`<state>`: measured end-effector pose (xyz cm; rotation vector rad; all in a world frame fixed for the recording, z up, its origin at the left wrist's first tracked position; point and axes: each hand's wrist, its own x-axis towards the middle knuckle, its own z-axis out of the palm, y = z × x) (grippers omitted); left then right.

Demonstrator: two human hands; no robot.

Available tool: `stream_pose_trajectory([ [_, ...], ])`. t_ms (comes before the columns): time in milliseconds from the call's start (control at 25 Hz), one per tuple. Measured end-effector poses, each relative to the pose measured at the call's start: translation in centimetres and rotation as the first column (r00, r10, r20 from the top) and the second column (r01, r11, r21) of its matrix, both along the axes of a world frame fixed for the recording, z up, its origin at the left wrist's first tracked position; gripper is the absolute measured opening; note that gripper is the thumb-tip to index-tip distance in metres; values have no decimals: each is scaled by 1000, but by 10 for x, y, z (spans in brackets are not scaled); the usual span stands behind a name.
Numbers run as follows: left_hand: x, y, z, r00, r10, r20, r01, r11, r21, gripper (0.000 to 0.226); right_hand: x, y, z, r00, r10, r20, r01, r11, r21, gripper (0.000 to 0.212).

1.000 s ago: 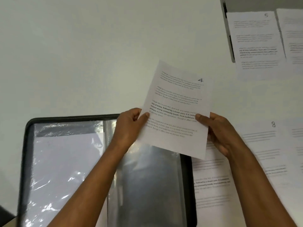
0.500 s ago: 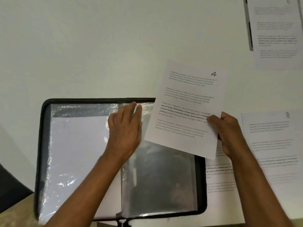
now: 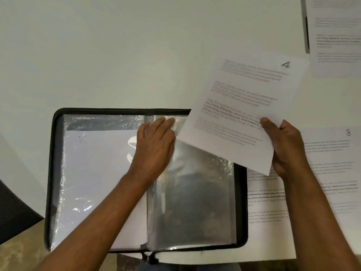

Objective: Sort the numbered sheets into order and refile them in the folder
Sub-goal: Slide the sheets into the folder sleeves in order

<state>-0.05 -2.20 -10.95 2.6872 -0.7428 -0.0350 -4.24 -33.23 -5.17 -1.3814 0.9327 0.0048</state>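
Note:
A black zip folder (image 3: 51, 173) lies open on the white table, its clear plastic sleeves showing. The left sleeve (image 3: 93, 173) holds a white sheet; the right sleeve (image 3: 195, 202) looks dark and empty. My left hand (image 3: 154, 147) rests flat with straight fingers on the top of the right sleeve near the spine. My right hand (image 3: 283, 147) pinches the sheet numbered 4 (image 3: 240, 106) by its lower right edge, holding it tilted above the folder's right corner.
A sheet numbered 8 (image 3: 332, 163) lies to the right, and another printed sheet (image 3: 265, 202) lies partly under the folder's right edge. A further sheet (image 3: 336, 36) sits at the top right on a dark-edged board. A dark chair (image 3: 13, 212) shows at lower left.
My left hand let go of sheet 4 and came down flat onto the folder's right sleeve. My right hand now holds sheet 4 alone, shifted to the right.

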Motion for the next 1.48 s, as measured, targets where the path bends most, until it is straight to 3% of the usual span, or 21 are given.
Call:
stream_pose_trajectory([
  [240, 18, -1, 9, 994, -88, -59, 88, 996, -1, 13, 15, 3, 2, 952, -275, 136, 211, 909, 359, 42],
  [400, 30, -3, 20, 976, -152, -158, 151, 988, -23, 19, 23, 13, 3, 944, -309, 113, 221, 849, 479, 36],
  [640, 40, -16, 27, 927, -206, -315, 191, 979, -78, 22, 34, 23, -6, 950, -295, 101, 221, 866, 449, 33],
  [840, 41, -29, 31, 908, -117, -402, 49, 983, -177, 54, 40, 19, -9, 946, -305, 110, 232, 873, 430, 37],
  [1040, 43, -42, 26, 935, -86, -344, 73, 996, -49, 30, 52, 19, -9, 951, -269, 150, 215, 928, 303, 48],
  [1280, 46, -43, 27, 937, -135, -323, 106, 989, -106, 8, 68, 20, -11, 952, -256, 168, 219, 952, 212, 46],
  [1400, 47, -41, 30, 933, -163, -320, 119, 981, -154, 10, 75, 25, -12, 947, -280, 159, 252, 952, 174, 42],
  [1480, 48, -40, 31, 930, -146, -337, 96, 982, -162, 23, 78, 28, -14, 944, -292, 152, 269, 950, 158, 41],
])
